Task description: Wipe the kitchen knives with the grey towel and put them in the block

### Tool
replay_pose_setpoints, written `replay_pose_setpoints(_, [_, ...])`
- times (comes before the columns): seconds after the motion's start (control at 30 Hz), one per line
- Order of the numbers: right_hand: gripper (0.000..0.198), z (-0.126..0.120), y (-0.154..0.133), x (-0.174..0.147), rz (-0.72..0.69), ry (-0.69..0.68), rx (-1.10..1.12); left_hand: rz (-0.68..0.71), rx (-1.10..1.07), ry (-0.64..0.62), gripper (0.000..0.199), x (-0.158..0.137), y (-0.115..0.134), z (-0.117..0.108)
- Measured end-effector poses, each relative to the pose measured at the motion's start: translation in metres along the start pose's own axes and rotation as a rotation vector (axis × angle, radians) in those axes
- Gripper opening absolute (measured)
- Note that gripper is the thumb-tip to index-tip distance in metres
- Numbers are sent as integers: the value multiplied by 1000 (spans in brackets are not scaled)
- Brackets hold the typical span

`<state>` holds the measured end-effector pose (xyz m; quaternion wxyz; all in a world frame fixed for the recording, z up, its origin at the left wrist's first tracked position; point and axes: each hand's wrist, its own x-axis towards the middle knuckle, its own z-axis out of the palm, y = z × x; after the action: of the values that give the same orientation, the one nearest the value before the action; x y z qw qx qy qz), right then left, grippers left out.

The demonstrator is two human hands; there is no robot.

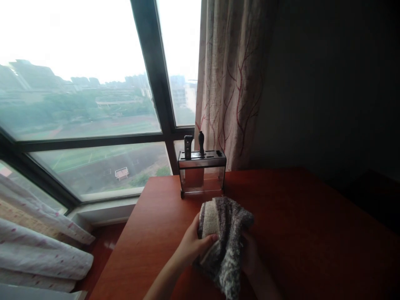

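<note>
A grey and cream fluffy towel (pixel 229 233) is bunched up above the near part of the table. My left hand (pixel 197 239) grips its left side, thumb across the front and the other fingers mostly behind the cloth. On the right side, in shadow, my right hand (pixel 249 252) holds the towel too, with its fingers largely hidden by the folds. Whether anything lies inside the towel I cannot tell. Beyond it stands a clear-sided knife block (pixel 202 159) with a dark slotted top. Two dark handles stick up from it, a flat one (pixel 188 146) and a rounded one (pixel 201 142).
The reddish-brown wooden table (pixel 281 208) reaches back to a patterned curtain (pixel 231 83) and a dark wall. Large windows (pixel 93 104) fill the left side, with another curtain (pixel 37 250) hanging low at the left. The table's left edge drops to the floor.
</note>
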<state>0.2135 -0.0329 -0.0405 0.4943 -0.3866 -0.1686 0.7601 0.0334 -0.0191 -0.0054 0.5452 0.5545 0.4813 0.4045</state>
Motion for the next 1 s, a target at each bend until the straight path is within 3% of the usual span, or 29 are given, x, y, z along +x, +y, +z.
replay_pose_setpoints(0.1, [42, 3, 1, 3, 30, -26, 69, 16, -13, 43, 58, -2, -5, -5])
replay_pose_setpoints(0.2, [37, 7, -2, 7, -181, 24, 28, 19, -23, 124, 49, -3, -6, -12])
replay_pose_setpoints(0.3, [44, 5, -9, 15, -425, 175, -98, 37, 41, 174, 51, -5, -8, -21])
replay_pose_setpoints(0.47, [57, -14, -17, 29, -566, 387, -271, 27, 412, 225, 58, -11, -20, -33])
replay_pose_setpoints(0.63, [54, -32, -21, 30, -659, 408, -313, 236, 706, 315, 41, -25, -16, -32])
replay_pose_setpoints(0.8, [49, -32, -19, 4, -708, 434, -590, 297, 741, 190, 34, -37, -8, -16])
replay_pose_setpoints(0.9, [48, -22, -11, -17, -780, 368, -834, 303, 767, 103, 42, -38, -15, -7])
replay_pose_setpoints(1.0, [51, -15, 0, -29, -862, 282, -1068, 302, 727, 121, 40, -37, -23, -4])
